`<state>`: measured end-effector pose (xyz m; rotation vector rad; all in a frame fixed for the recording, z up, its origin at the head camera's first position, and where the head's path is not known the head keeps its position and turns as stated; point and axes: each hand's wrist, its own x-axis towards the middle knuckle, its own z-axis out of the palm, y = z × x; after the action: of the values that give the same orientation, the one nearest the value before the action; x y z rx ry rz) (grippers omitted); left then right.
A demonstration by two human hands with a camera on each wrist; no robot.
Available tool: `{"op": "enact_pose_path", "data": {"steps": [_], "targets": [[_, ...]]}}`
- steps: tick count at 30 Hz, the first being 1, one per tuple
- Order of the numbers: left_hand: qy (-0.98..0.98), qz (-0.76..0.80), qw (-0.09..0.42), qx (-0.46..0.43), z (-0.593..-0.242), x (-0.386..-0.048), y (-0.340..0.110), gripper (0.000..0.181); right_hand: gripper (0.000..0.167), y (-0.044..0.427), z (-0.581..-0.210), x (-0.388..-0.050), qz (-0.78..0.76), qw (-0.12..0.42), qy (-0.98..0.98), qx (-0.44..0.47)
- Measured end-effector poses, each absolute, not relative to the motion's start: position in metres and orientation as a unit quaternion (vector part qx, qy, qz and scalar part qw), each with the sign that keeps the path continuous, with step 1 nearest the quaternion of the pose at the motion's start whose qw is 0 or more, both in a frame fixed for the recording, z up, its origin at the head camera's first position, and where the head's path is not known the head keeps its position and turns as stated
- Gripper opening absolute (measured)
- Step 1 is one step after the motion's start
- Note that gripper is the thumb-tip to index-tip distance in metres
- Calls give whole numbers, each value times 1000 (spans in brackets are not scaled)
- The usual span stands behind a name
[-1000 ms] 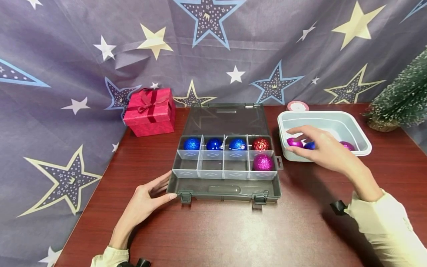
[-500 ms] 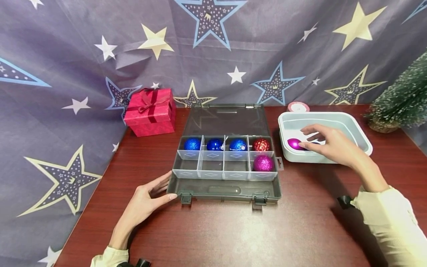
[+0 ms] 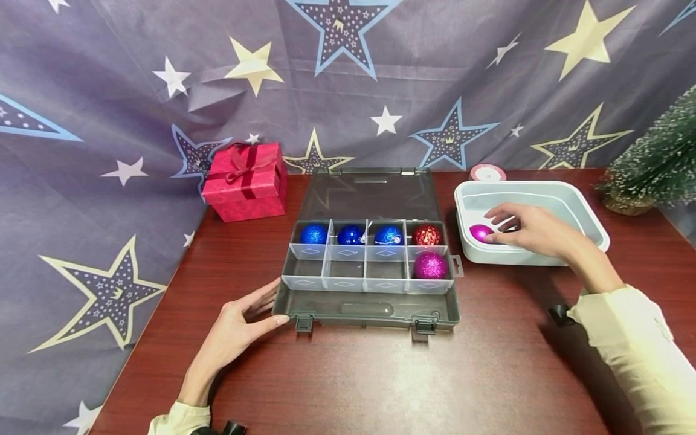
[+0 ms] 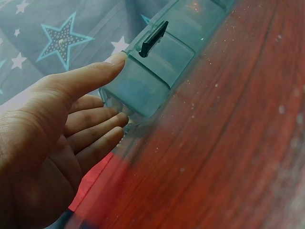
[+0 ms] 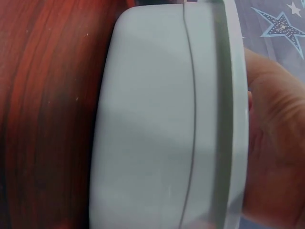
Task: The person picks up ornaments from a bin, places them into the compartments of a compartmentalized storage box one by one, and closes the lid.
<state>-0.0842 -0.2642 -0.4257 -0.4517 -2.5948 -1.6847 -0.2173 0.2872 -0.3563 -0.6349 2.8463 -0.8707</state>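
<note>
My left hand (image 3: 234, 329) rests at the front left corner of a clear grey divided case (image 3: 370, 305), thumb on its front edge and fingers along its side. In the left wrist view those fingers look straight. The case's back row holds three blue baubles (image 3: 313, 234) and a red bauble (image 3: 426, 235); a glittery magenta bauble (image 3: 431, 266) sits in the front row's right compartment. My right hand (image 3: 535, 232) reaches into a pale plastic tub (image 3: 576, 205), fingers bent beside a shiny magenta bauble (image 3: 480, 233). What lies under the hand is hidden; the tub wall blocks the right wrist view.
A red gift box (image 3: 244, 181) with a bow stands at the back left. Behind the tub lies a round pink-and-white roll (image 3: 487, 173). A small frosted tree (image 3: 647, 163) stands at the far right. A star-printed cloth (image 3: 348, 103) hangs behind the table (image 3: 353, 380).
My right hand has moved rightward inside the tub, away from above the magenta bauble, and its fingers have drawn closer together. The left hand has stayed on the case.
</note>
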Motion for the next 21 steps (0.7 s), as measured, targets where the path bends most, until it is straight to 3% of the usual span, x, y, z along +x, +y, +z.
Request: {"op": "enact_pose_path", "data": {"steps": [21], "targets": [[-829, -540, 7, -143, -425, -84, -264, 66, 41, 282, -359, -233, -253, 84, 934, -237]]}}
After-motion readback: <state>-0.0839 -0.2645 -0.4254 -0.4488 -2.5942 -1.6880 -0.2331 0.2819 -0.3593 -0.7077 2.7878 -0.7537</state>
